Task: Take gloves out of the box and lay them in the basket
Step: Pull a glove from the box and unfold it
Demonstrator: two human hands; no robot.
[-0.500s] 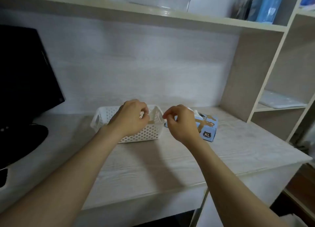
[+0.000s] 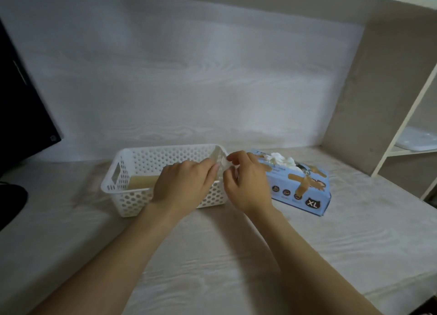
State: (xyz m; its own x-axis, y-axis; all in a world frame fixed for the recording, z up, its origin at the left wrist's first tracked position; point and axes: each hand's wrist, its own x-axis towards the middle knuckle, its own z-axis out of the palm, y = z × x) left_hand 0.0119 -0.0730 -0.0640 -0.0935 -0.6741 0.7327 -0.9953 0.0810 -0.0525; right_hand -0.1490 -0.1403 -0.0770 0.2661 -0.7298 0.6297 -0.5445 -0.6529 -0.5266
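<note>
A white perforated basket (image 2: pixel 123 173) stands on the desk, with a tan flat thing (image 2: pixel 142 181) lying inside it. Right of it lies a light blue glove box (image 2: pixel 305 189) marked XL, white gloves (image 2: pixel 281 159) bunched in its top opening. A thin clear glove (image 2: pixel 220 164) is stretched between my two hands over the basket's right end. My left hand (image 2: pixel 183 187) pinches its left side and my right hand (image 2: pixel 247 184) pinches its right side, between basket and box.
A black monitor (image 2: pixel 21 116) and its dark base (image 2: pixel 9 201) stand at the left edge. A shelf unit (image 2: pixel 399 116) rises at the right, holding a white flat item (image 2: pixel 416 141). The pale wood-grain desk (image 2: pixel 236 255) spreads in front.
The view has tilted down and closer. Both hands have come nearer together over the basket's right end, with the clear glove now plainly held between them.
</note>
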